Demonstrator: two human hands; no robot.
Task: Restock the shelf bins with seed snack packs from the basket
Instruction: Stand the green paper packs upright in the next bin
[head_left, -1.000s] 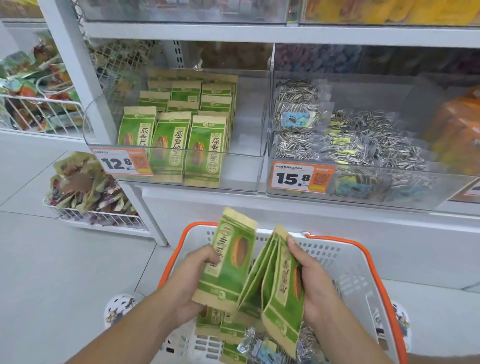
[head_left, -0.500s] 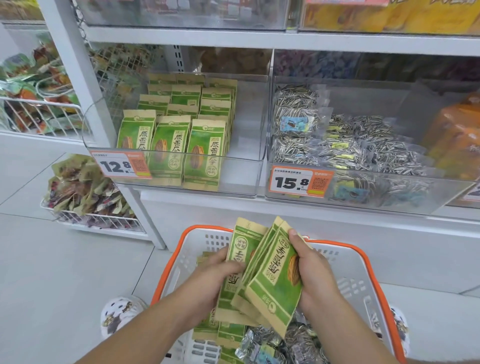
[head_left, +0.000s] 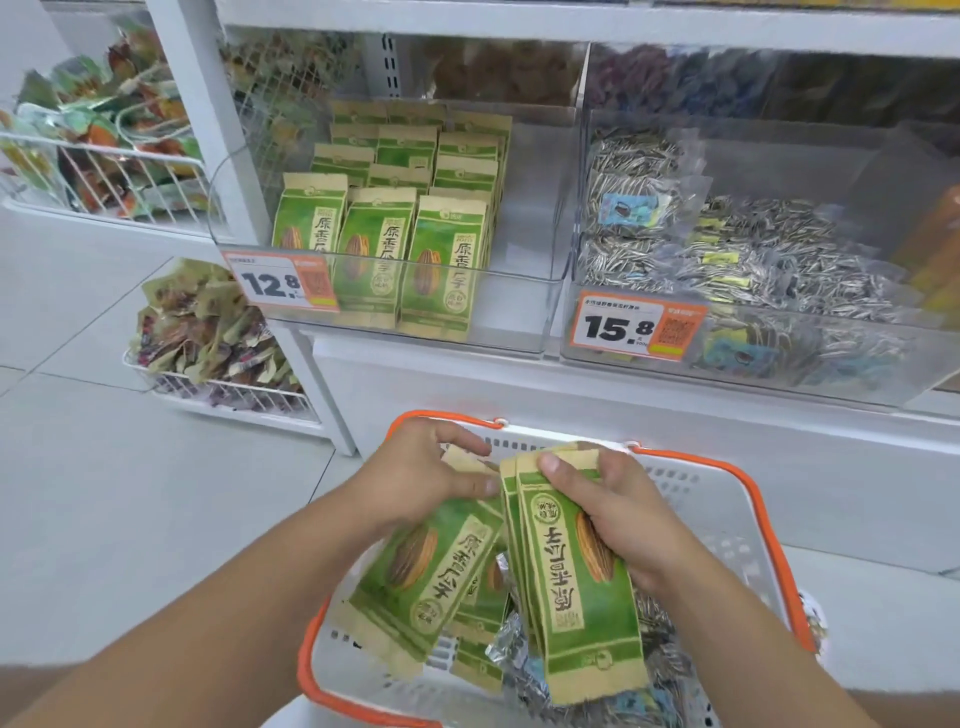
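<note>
Since a moment ago, both hands are drawing closer over the white basket (head_left: 727, 499), squaring green seed packs together. The left hand (head_left: 415, 478) is pinching one tilted pack (head_left: 421, 577); the right hand (head_left: 613, 514) is gripping a stack of packs (head_left: 566, 582). They look nearly ready for the clear shelf bin (head_left: 519, 322) above.

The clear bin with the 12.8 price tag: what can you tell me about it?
The clear bin looks like transparent plastic, with a rounded front left corner and a white and orange 12.8 price tag on its front wall. It sits on the white shelf, left of a similar bin of striped seeds. Inside, green seed packs with tan tops stand upright in three rows towards the back, filling the left part; the right part is bare. Neither hand touches it.
</note>
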